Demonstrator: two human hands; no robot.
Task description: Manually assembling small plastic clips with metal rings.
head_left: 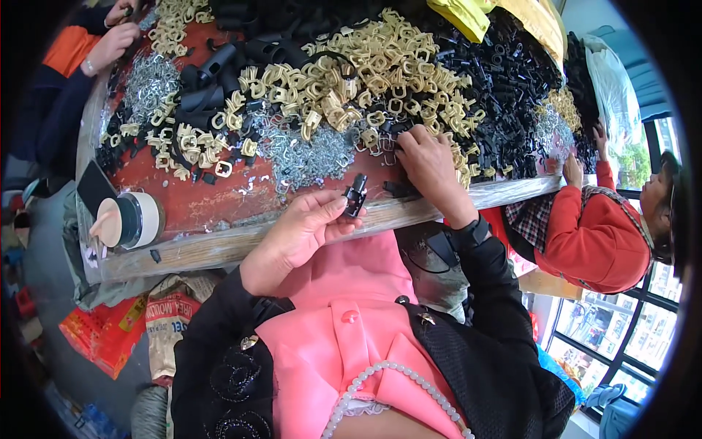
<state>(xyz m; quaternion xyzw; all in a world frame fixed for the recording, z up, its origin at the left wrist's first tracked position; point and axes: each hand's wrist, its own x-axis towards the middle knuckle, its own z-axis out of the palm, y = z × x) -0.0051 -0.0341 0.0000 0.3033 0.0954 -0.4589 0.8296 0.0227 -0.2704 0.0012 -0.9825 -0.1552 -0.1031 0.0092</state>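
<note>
Between the thumb and fingers of my left hand [301,228] is a small black plastic part [355,196], held tilted upward over the table's near edge. My right hand [433,170] reaches down to the table surface at the border of the heaps, fingers curled and pointing inward. Whatever its fingertips pinch is hidden. Close to them lie thin wire-like metal clips [307,155] in a silvery heap and beige plastic ring-shaped pieces [387,55] in a larger pile. Another dark part [398,189] rests on the table between my two hands.
The red-topped table [197,196] has a worn wooden edge. Larger black tubular parts [219,62] and small black pieces [504,88] are heaped on it. A round container [135,219] stands at the left corner. Co-workers sit left and right, including a person in red [599,238].
</note>
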